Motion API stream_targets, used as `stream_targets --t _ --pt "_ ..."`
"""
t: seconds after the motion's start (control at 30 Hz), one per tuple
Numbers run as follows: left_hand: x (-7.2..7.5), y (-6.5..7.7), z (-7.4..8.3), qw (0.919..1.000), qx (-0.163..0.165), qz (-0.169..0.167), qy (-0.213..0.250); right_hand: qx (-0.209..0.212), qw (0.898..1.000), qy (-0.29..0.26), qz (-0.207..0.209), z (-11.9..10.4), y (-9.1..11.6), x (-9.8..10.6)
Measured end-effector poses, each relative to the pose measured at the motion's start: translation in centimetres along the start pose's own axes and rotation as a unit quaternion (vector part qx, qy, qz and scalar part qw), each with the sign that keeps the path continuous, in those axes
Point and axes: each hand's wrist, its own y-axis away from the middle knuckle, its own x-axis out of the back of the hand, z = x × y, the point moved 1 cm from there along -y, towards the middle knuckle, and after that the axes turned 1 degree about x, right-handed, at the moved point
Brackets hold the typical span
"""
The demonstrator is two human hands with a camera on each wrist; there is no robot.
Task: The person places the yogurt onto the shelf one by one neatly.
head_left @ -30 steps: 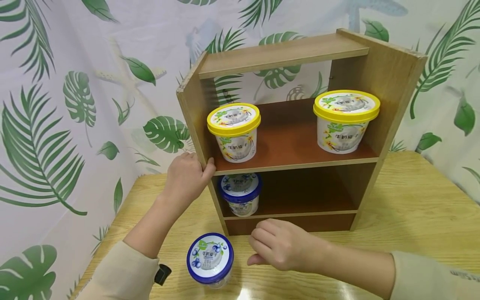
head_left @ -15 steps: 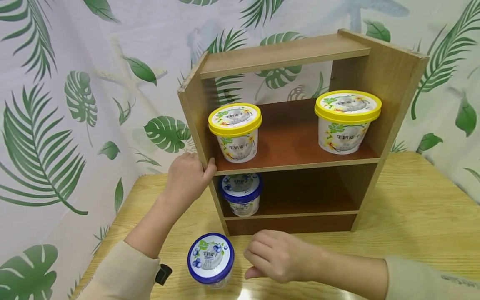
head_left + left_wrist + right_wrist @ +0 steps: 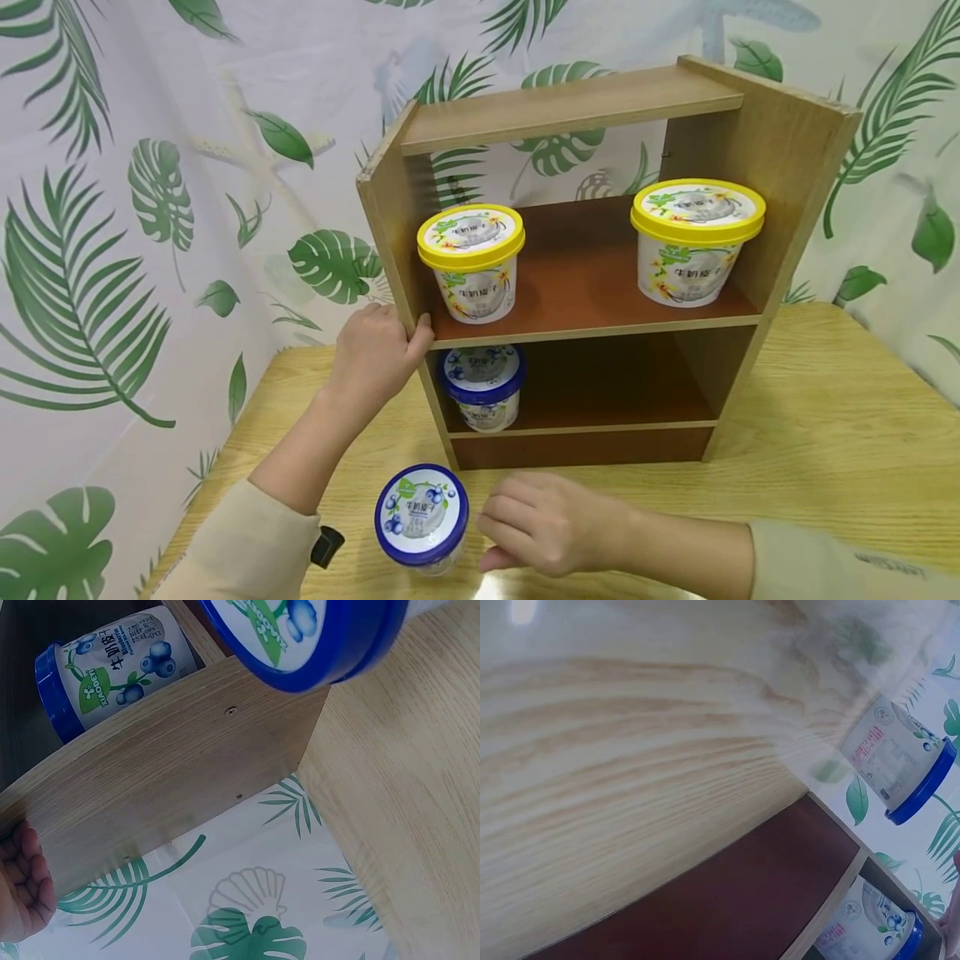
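My left hand (image 3: pixel 377 350) grips the left side panel of a small wooden shelf (image 3: pixel 585 333), thumb over its front edge. In the left wrist view its curled fingers (image 3: pixel 34 870) lie against the panel's outer face. My right hand (image 3: pixel 551 525) hovers low in front of the shelf, fingers loosely bent, holding nothing. Just left of it, a blue-lidded tub with blueberry print (image 3: pixel 422 517) stands upright on the table, apart from the hand. Another blue-lidded tub (image 3: pixel 483 387) stands at the left of the lower compartment.
One yellow-lidded tub (image 3: pixel 472 262) stands at the left of the upper compartment, another (image 3: pixel 693 242) at its right. The wooden table (image 3: pixel 817 433) bears the shelf. A leaf-printed cloth (image 3: pixel 247 217) hangs behind and at the left.
My right hand has moved down and left, closer to the blue-lidded tub on the table. The left hand and all the tubs have stayed in place.
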Motion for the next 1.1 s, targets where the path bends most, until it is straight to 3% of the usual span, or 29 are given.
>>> stream_targets --t 0.33,0.77,1.1 --pt "0.2 -0.1 0.1 0.9997 0.011 -0.020 -0.001 0.026 0.999 0.017 -0.008 -0.4 0.6 -1.3" --pt "0.3 -0.1 0.0 0.9995 0.021 -0.025 0.005 0.042 0.998 0.038 -0.007 0.2 -1.3 -1.3" --pt "0.3 0.0 0.1 0.9997 0.011 -0.019 -0.007 0.054 0.996 0.052 -0.036 -0.2 -1.4 -2.2"
